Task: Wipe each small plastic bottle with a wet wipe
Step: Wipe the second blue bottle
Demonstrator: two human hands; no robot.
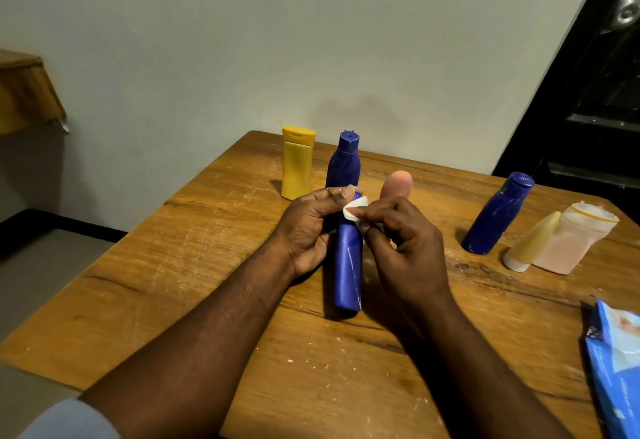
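A blue bottle (348, 265) stands tilted on the wooden table (194, 265) in the middle. My left hand (308, 227) grips its upper part. My right hand (401, 248) pinches a small folded white wet wipe (354, 210) against the bottle's top. Behind the hands stand a yellow bottle (297, 163) and a dark blue bottle (343, 161). A pink bottle (398, 184) shows just its top behind my right hand. To the right are another dark blue bottle (498, 213), a cream tube (531, 242) and a pale pink bottle (575, 237).
A blue wet-wipe pack (616, 362) lies at the table's right edge. The table's far edge meets a grey wall. A dark door frame (588, 99) stands at the right, and a wooden shelf (27, 92) hangs at the left.
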